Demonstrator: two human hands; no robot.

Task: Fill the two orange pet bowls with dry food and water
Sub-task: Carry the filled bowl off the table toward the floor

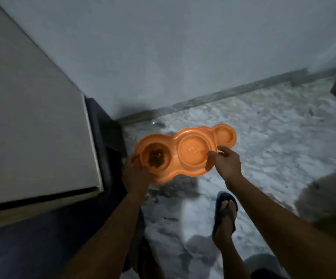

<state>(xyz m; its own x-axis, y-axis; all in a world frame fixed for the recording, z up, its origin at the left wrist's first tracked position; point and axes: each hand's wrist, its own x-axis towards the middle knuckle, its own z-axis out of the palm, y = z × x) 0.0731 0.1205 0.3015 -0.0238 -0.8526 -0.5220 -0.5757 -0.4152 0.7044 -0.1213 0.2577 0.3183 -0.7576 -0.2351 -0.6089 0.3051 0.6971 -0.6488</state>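
In the head view, both bare hands held an orange plastic double pet bowl point(175, 156) above a pale marbled stone floor point(273, 125). The left hand point(136, 174) gripped the bowl's left end from below, its thumb hooked over the rim beside the smaller well. That well held a dark brown heap of dry food point(156, 158). The right hand point(226, 164) pinched the right rim, fingers curled over the edge next to the larger well point(193, 152), which showed small glints on its surface; whether it held water could not be told.

A second orange plastic double bowl point(222, 134) lay on the floor just behind the held one, partly hidden by it, close to the grey skirting strip point(213, 97) at the foot of the plain grey wall point(163, 47). Its visible well looked bare, though the blur left that uncertain.

A white flat-topped cabinet point(32, 121) stood to the left, its corner near the left hand. Below the bowl, a foot in a dark flip-flop sandal point(225, 214) rested on the floor between the forearms.
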